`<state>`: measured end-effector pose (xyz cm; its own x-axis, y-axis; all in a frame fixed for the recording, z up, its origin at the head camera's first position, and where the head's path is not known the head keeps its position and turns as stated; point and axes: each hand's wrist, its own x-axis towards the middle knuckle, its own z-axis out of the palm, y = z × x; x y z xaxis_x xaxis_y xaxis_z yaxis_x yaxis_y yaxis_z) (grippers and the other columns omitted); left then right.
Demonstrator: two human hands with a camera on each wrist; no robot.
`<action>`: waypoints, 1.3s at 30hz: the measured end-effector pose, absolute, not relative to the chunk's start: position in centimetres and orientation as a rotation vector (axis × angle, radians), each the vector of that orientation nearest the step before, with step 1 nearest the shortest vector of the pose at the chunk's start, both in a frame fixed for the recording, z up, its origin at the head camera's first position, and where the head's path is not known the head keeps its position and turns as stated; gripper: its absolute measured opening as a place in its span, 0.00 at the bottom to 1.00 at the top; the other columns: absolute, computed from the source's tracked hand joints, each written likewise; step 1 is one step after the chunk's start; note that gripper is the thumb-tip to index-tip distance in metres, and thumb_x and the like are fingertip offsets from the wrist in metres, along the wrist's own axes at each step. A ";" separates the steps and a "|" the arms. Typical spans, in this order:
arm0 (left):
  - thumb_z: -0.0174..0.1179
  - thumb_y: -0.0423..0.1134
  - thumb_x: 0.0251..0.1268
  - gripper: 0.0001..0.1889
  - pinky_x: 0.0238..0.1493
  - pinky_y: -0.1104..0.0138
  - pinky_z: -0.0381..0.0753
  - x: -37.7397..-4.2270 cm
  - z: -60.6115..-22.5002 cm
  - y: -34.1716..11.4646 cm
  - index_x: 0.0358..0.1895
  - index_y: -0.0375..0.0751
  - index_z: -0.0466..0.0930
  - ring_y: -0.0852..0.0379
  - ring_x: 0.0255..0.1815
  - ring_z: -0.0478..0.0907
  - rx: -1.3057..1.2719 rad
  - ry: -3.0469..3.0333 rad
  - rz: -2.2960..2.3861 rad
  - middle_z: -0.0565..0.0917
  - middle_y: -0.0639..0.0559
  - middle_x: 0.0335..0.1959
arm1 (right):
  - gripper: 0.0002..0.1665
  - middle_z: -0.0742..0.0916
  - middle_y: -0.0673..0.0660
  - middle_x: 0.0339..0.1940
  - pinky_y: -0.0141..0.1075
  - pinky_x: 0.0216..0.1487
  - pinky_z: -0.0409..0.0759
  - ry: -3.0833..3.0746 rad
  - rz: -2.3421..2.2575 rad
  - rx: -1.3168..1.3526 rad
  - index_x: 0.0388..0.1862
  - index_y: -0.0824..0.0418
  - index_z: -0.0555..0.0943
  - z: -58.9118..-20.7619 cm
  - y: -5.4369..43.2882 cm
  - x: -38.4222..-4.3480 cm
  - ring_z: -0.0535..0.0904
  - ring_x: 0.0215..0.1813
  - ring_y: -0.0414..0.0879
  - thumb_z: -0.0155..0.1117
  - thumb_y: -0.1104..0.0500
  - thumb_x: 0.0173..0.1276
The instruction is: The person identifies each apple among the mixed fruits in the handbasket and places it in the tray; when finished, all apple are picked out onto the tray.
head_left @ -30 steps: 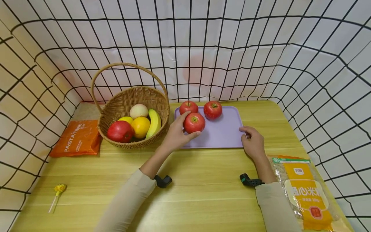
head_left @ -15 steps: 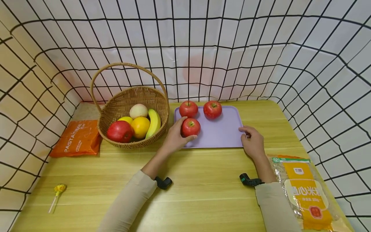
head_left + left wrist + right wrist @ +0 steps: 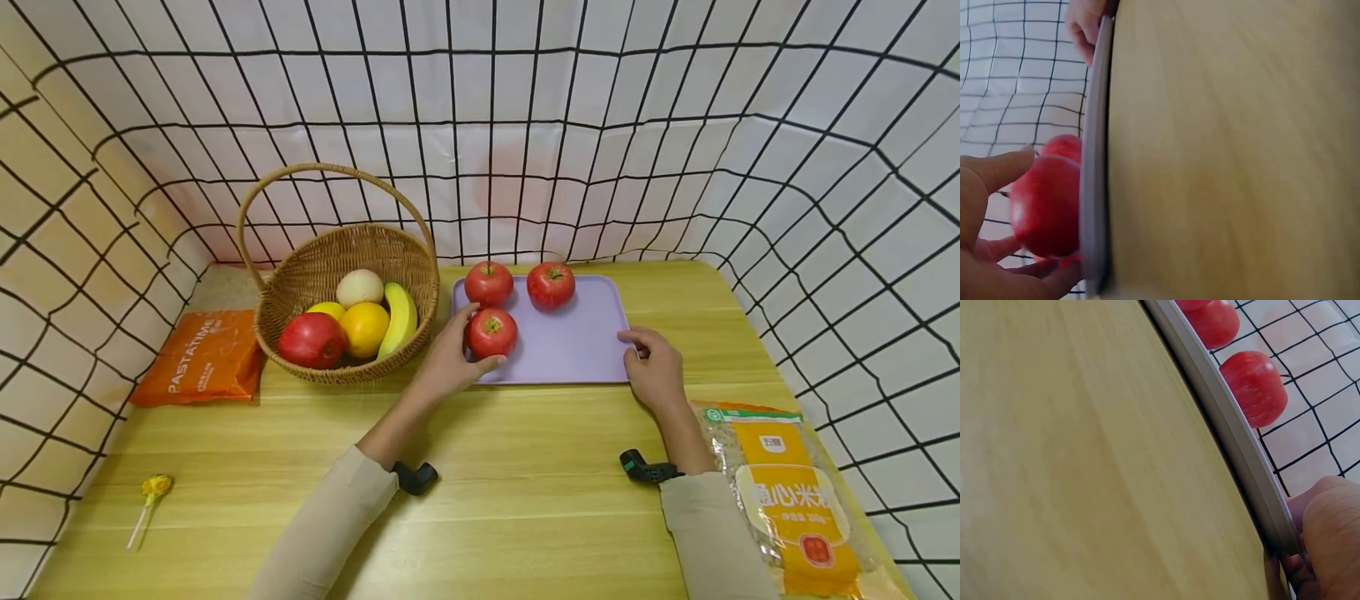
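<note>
A red apple (image 3: 492, 332) rests on the front left of a lilac tray (image 3: 577, 342). My left hand (image 3: 450, 358) is around its left side. In the left wrist view, the thumb (image 3: 1007, 167) is straight and stands off the apple (image 3: 1046, 209), while the other fingers lie close beside it. Two more red apples stand along the tray's back, one at the left (image 3: 488, 284) and one near the middle (image 3: 551, 286). My right hand (image 3: 654, 367) grips the tray's right edge with curled fingers, seen also at the tray rim (image 3: 1241, 450) in the right wrist view.
Left of the tray stands a wicker basket (image 3: 367, 237) holding several fruits, including a banana (image 3: 399, 318). An orange pasta bag (image 3: 201, 357) lies beside it. A lollipop (image 3: 155, 487) lies front left, a yellow-labelled bag (image 3: 795, 500) front right. Black grid-patterned walls surround the table.
The apple in my left hand has come down onto the tray's front left. The left fingers have loosened and shifted slightly left. My right hand stays at the tray edge.
</note>
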<state>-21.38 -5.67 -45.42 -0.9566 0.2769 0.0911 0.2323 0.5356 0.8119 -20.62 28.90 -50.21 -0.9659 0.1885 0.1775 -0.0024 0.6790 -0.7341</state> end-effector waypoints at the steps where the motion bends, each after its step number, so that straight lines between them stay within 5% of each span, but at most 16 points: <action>1: 0.76 0.51 0.59 0.51 0.77 0.47 0.66 -21.1 -45.2 -5.8 0.81 0.44 0.56 0.44 0.77 0.67 0.462 2.724 1.405 0.66 0.43 0.78 | 0.20 0.82 0.64 0.68 0.36 0.49 0.70 -2.656 1.159 -0.151 0.58 0.64 0.85 -50.2 28.9 -20.6 0.75 0.49 0.51 0.54 0.67 0.73; 7: 0.72 0.55 0.62 0.47 0.76 0.45 0.67 -19.4 -43.3 -6.4 0.80 0.44 0.59 0.43 0.79 0.64 0.561 2.822 1.291 0.65 0.42 0.79 | 0.20 0.81 0.65 0.68 0.37 0.49 0.70 -2.657 1.156 -0.132 0.58 0.66 0.85 -50.0 28.8 -20.5 0.75 0.50 0.53 0.53 0.68 0.73; 14: 0.72 0.50 0.64 0.37 0.65 0.52 0.81 -17.9 -40.8 -7.7 0.73 0.43 0.70 0.44 0.65 0.78 0.664 2.817 1.435 0.77 0.45 0.69 | 0.19 0.81 0.66 0.68 0.36 0.49 0.69 -2.662 1.144 -0.118 0.58 0.66 0.85 -50.1 28.9 -20.4 0.75 0.50 0.53 0.54 0.68 0.73; 22: 0.73 0.47 0.64 0.26 0.58 0.55 0.85 -16.9 -38.1 -11.7 0.64 0.45 0.80 0.49 0.56 0.82 0.725 2.941 1.526 0.85 0.51 0.56 | 0.19 0.81 0.66 0.68 0.34 0.50 0.69 -2.658 1.161 -0.118 0.58 0.66 0.85 -50.1 28.8 -20.4 0.76 0.52 0.55 0.54 0.68 0.73; 26: 0.74 0.47 0.62 0.27 0.60 0.54 0.83 -16.9 -37.4 -14.6 0.64 0.45 0.81 0.48 0.58 0.81 0.704 3.081 1.477 0.85 0.48 0.57 | 0.19 0.81 0.66 0.68 0.35 0.50 0.70 -2.656 1.165 -0.119 0.58 0.66 0.85 -50.2 28.8 -20.5 0.76 0.52 0.55 0.54 0.68 0.73; 33: 0.76 0.47 0.59 0.30 0.46 0.47 0.85 -16.8 -36.8 -19.7 0.64 0.42 0.80 0.42 0.58 0.80 0.497 3.263 1.305 0.82 0.43 0.61 | 0.20 0.81 0.65 0.68 0.37 0.51 0.71 -2.661 1.186 -0.131 0.58 0.65 0.85 -50.7 28.8 -20.6 0.75 0.51 0.53 0.54 0.68 0.73; 39: 0.75 0.49 0.59 0.32 0.38 0.54 0.85 -16.9 -36.9 -21.8 0.66 0.43 0.79 0.38 0.59 0.79 0.359 3.302 1.174 0.79 0.42 0.65 | 0.20 0.82 0.65 0.66 0.36 0.49 0.70 -2.653 1.175 -0.130 0.58 0.65 0.85 -50.3 28.9 -20.6 0.75 0.50 0.53 0.54 0.68 0.73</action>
